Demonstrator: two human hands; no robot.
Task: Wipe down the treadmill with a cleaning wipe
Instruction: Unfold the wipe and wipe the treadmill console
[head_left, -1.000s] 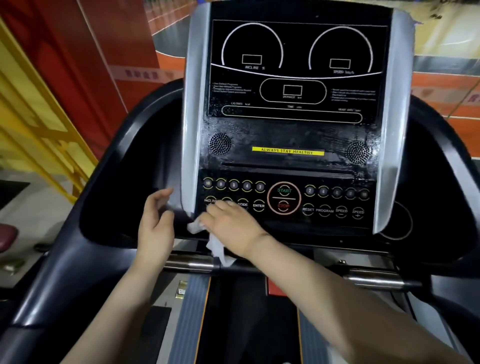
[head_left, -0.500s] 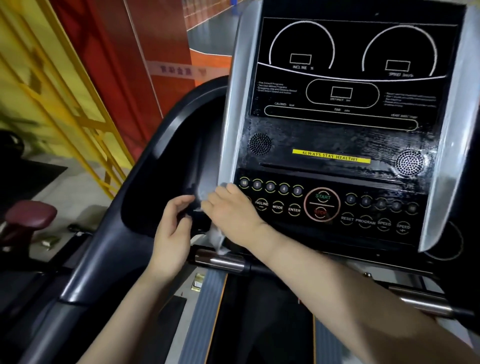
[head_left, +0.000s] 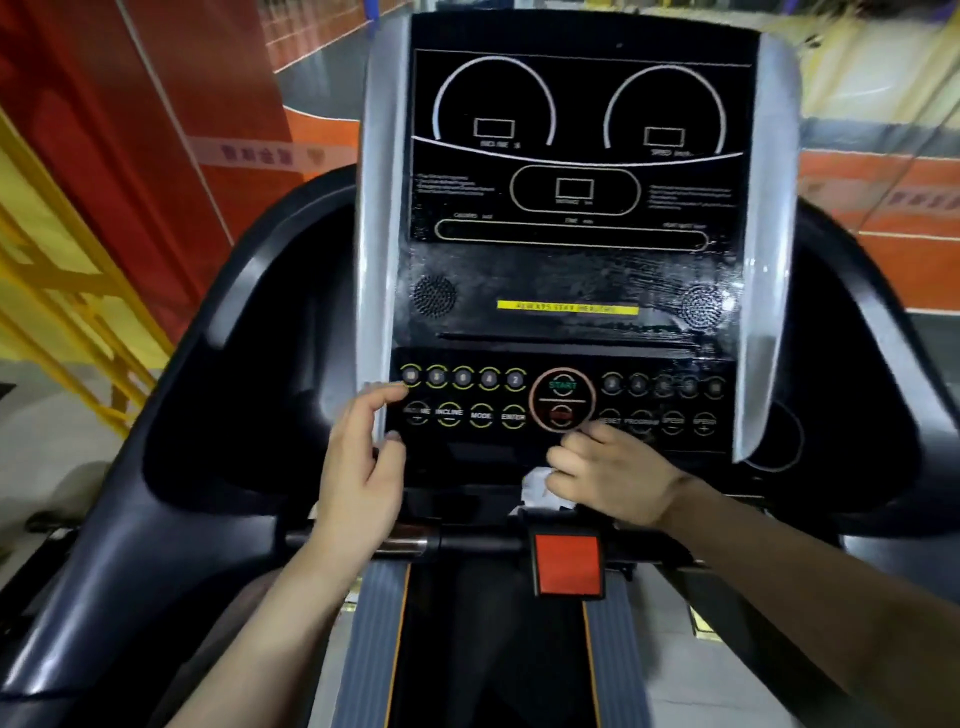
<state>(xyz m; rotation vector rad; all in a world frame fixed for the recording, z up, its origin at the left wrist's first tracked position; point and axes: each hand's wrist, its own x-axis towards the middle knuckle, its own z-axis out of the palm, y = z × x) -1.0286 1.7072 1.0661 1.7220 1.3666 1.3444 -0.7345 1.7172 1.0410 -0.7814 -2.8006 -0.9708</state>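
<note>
The right hand (head_left: 613, 478) clenches the cleaning wipe (head_left: 540, 486) against the lower edge of the treadmill (head_left: 566, 332) console, unwiped buttons lying toward 12 o'clock. The left hand (head_left: 361, 467), at 9 o'clock, hangs released, holding nothing.

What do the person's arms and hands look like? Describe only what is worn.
Both forearms are bare as far as the frame shows: no sleeves, gloves, watch or bracelet. The left hand and right hand show no rings; motion blur could hide small details.
</note>
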